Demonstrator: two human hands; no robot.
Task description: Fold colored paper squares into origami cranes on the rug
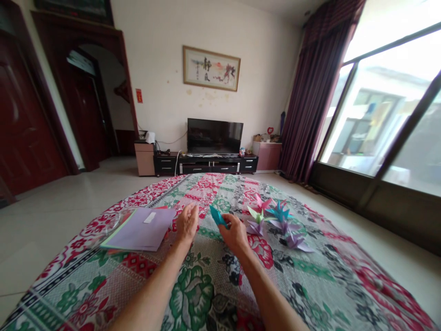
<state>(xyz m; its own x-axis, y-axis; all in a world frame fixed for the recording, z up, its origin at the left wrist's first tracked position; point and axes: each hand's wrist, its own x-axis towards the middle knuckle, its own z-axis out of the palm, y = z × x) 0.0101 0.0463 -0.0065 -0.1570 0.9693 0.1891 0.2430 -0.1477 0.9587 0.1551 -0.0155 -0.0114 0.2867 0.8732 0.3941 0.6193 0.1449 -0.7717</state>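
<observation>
My right hand (pixel 234 232) pinches a teal piece of folded paper (pixel 217 216) between thumb and fingers, its pointed end tilted up and to the left. My left hand (pixel 188 223) is raised beside it, apart from the paper, with fingers stretched out and nothing in them. Left of that hand lies a stack of coloured paper sheets (pixel 141 232), lilac on top, with a small white slip (pixel 149 217) on it. Several folded paper cranes in pink, green, blue and purple stand to the right, among them a blue crane (pixel 279 211) and a purple crane (pixel 296 240).
A flowered tablecloth (pixel 193 294) covers the round table under my hands. Beyond its far edge stand a low black cabinet (pixel 167 164) and a television (pixel 215 137). A dark curtain (pixel 303 105) hangs by the window on the right.
</observation>
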